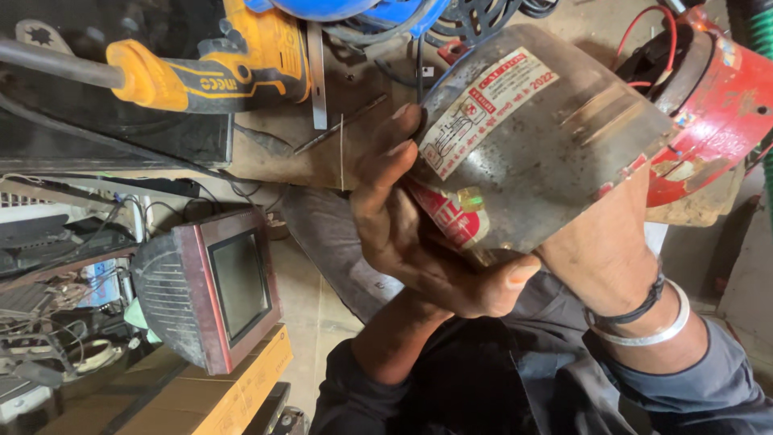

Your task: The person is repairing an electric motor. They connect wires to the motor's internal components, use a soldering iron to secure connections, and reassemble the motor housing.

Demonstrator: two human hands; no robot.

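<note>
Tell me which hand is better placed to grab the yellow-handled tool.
Probably left: the left hand grips the metal housing on the edge nearest the yellow-handled tool; the right hand sits underneath, farther away.

Both hands point(419, 234) raised, fingers curled, gripping.

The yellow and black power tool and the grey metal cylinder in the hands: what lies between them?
In the head view, a flat metal strip and a thin rod lie on the worn surface between the power tool and the cylinder.
</note>
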